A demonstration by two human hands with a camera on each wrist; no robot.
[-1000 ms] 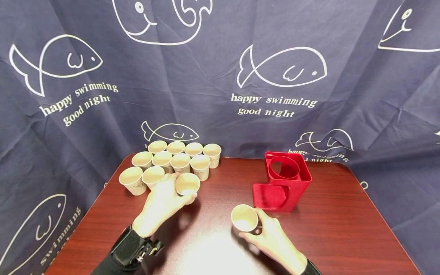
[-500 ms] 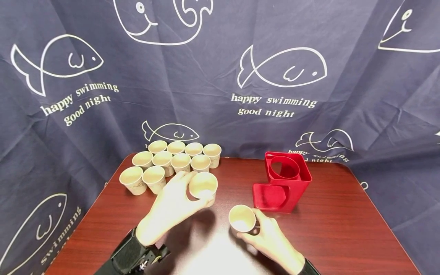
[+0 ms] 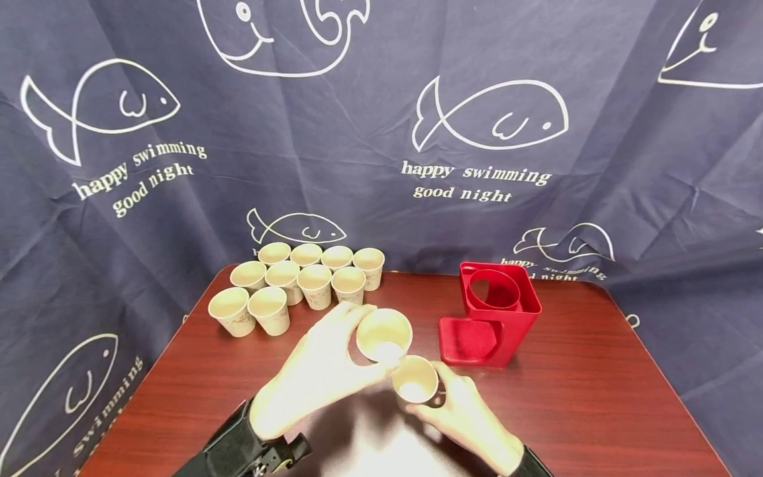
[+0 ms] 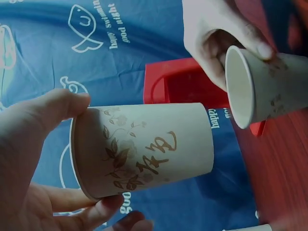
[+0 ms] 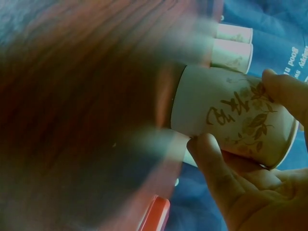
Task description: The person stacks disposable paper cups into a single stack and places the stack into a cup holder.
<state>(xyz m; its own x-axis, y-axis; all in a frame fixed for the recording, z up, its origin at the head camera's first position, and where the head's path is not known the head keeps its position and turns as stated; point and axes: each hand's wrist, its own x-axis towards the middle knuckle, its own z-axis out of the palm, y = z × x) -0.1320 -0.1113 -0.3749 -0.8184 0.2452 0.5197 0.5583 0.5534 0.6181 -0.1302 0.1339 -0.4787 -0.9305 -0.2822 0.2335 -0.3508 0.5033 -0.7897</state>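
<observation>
Holding one light, crushable paper cup (image 3: 384, 333) in my left hand (image 3: 316, 374) and another cup (image 3: 415, 380) in my right hand (image 3: 467, 414), I'd grip each by its sidewall, gently.

right-wrist view: foreground smeared, dark red wooden table (image 5: 72, 96) blurred | red plastic cup holder (image 5: 156, 211) cut off at bottom edge | left-wrist view: right hand (image 4: 216, 33) cropped at top edge

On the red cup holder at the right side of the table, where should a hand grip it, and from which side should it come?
Probably grip the red cup holder by its tall square upper walls, coming from above or its right. It stands upright, with its flat tray to the left and the right hand and left hand, each holding a cup, close by there.
</observation>
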